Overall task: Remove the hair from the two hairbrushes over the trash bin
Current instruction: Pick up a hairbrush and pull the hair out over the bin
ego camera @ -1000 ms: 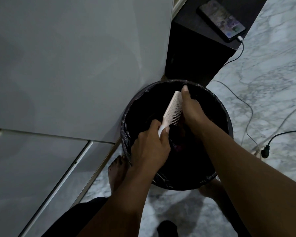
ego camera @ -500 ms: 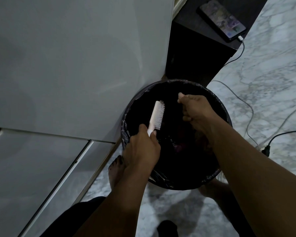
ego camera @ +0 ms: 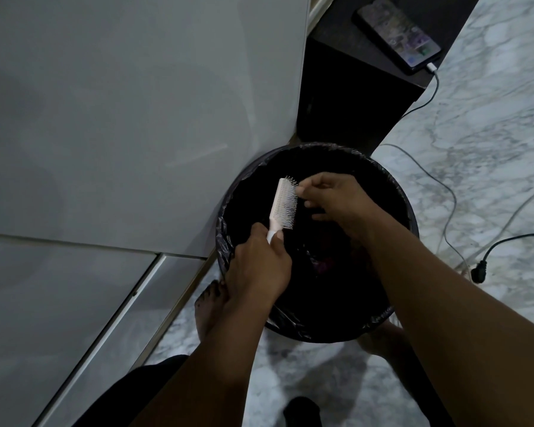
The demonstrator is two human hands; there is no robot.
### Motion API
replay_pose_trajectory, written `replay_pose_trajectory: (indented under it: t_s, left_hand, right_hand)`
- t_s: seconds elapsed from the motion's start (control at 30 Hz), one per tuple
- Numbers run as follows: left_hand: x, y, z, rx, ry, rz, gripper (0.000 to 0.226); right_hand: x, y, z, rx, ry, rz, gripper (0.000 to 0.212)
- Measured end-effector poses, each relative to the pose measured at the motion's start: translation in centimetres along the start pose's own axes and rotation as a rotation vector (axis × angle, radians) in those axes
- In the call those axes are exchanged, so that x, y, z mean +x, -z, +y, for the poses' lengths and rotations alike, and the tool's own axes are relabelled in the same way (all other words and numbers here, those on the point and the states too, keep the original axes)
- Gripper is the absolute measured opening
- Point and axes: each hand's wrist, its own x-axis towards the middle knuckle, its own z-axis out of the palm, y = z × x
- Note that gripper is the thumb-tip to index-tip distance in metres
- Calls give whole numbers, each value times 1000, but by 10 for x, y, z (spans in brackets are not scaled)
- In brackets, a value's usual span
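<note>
A white hairbrush (ego camera: 282, 204) is held over the round trash bin (ego camera: 409, 211), which is lined with a black bag. My left hand (ego camera: 259, 266) grips the brush by its handle, bristles facing right. My right hand (ego camera: 336, 201) is at the bristles near the brush's far tip, its thumb and forefinger pinched together there. Whether hair is between those fingers is too dark to tell. Only one brush is in view.
A grey cabinet (ego camera: 136, 118) stands left of the bin. A dark stand (ego camera: 367, 97) behind the bin carries a phone (ego camera: 396, 33) on a charging cable (ego camera: 429, 97). More cables and a plug (ego camera: 478, 269) lie on the marble floor at right. My bare feet flank the bin.
My right hand left the brush, drew away to the right, and has now come back to the bristles near the tip. My left hand shifted the brush slightly left.
</note>
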Motion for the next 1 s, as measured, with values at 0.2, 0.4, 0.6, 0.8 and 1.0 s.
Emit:
replay_pose_trajectory:
  t_s: [0.2, 0.4, 0.6, 0.8, 1.0]
  left_hand:
    - [-1, -1, -1, -97, -94, -16, 22]
    - [-2, 0, 5, -148, -166, 4, 19]
    - [0, 1, 1, -172, -120, 27, 18]
    - [0, 3, -1, -79, -93, 28, 21]
    - [-2, 5, -3, 32, -18, 50, 23]
  right_hand:
    - [-3, -16, 6, -92, 3, 95, 18]
    - [-9, -16, 2, 318, -168, -62, 20]
    - [-4, -14, 6, -4, -92, 25, 44]
    - [-2, -8, 8, 19, -75, -21, 45]
    - [3, -1, 2, 243, -131, -62, 45]
